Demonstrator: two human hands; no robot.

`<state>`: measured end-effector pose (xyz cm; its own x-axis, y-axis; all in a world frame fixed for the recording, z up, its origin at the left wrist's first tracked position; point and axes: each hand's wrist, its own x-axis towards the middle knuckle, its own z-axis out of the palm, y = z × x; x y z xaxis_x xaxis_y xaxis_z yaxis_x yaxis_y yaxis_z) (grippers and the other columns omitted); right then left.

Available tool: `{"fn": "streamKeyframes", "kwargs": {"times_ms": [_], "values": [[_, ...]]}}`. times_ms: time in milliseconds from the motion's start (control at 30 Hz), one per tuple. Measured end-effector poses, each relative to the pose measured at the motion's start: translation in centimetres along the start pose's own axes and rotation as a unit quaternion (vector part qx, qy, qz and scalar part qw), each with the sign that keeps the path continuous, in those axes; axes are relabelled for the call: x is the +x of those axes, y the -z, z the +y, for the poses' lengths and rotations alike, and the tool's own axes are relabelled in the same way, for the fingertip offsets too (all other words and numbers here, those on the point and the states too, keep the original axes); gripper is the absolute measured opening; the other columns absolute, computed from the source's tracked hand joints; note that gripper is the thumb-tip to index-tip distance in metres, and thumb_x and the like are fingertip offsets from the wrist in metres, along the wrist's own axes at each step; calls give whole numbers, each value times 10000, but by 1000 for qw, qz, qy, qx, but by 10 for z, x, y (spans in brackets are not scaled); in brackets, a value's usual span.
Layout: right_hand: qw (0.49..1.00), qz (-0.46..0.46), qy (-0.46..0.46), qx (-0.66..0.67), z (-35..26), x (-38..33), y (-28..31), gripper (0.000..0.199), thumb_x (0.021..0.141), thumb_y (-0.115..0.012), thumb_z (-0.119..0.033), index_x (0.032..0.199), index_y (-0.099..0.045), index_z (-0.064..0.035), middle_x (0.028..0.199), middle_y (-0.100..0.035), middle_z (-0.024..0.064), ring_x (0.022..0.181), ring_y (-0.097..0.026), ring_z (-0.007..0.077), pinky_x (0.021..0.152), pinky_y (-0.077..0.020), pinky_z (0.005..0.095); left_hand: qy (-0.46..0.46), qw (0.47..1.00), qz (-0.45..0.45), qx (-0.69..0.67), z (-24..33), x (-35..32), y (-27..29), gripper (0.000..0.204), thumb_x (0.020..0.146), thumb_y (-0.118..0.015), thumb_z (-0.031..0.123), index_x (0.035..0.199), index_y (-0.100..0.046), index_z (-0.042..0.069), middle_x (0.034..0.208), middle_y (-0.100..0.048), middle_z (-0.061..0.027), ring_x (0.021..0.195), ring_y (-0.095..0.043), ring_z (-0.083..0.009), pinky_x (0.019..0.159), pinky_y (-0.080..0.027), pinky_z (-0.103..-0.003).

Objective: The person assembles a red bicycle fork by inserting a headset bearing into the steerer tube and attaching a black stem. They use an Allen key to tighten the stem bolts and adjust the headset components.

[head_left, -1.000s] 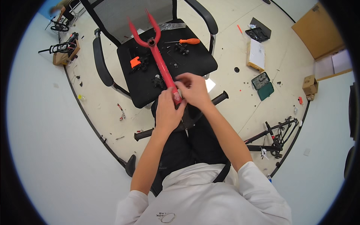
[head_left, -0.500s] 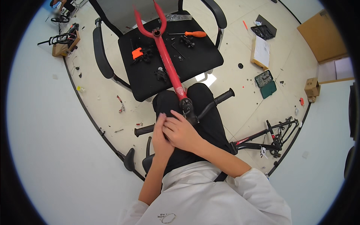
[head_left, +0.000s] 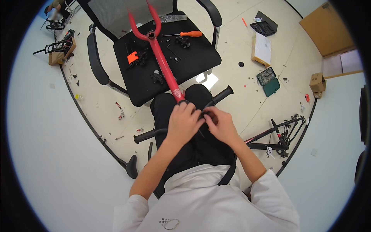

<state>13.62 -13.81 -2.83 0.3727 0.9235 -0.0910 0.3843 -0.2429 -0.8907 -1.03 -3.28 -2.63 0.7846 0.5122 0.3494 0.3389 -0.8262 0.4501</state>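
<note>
Red fork [head_left: 164, 63] stretches away from the left hand [head_left: 183, 123] and right hand [head_left: 222, 124], both curled; their grip I cannot tell.

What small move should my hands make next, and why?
Perhaps steady the near end of the red fork with your left hand: that hand is there, your right hand is by the middle of the handlebar, and the fork lies over the chair seat, so it may twist.
</note>
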Motion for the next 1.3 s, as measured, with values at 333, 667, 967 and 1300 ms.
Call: {"fn": "streamKeyframes", "kwargs": {"times_ms": [333,667,967,1300], "values": [[998,-52,-25,-34,-30,26,24,307,881,-703,-137,1148,-634,-3,771,-680,123,644,-665,250,625,-529,350,4,998,56,4,-24,37,-19,216,788,-783,240,963,-718,132,528,-558,-42,495,-586,-220,497,-444,-338],[993,-8,118,1,-13,56,25,225,792,-683,-2,1015,-673,30,931,-676,152,794,-700,276,725,-563,352,-37,997,66,10,-30,43,-4,375,769,-803,228,1110,-690,120,717,-625,-60,611,-630,-239,567,-492,-339],[980,-98,171,-16,-65,77,-33,311,841,-560,-36,1130,-646,42,931,-692,209,839,-685,358,781,-548,400,94,991,80,54,-45,9,33,808,763,-728,210,1491,-413,57,1557,-358,-218,1397,-399,-418,1124,-348,-501],[912,-75,335,-226,-30,4,-55,387,848,-635,-95,1235,-638,-78,1311,-593,138,1335,-487,305,1159,-312,523,246,969,10,-1,2,-98,23,516,869,-669,86,1356,-533,-18,1221,-656,-199,1082,-642,-361,939,-497,-408]]}}
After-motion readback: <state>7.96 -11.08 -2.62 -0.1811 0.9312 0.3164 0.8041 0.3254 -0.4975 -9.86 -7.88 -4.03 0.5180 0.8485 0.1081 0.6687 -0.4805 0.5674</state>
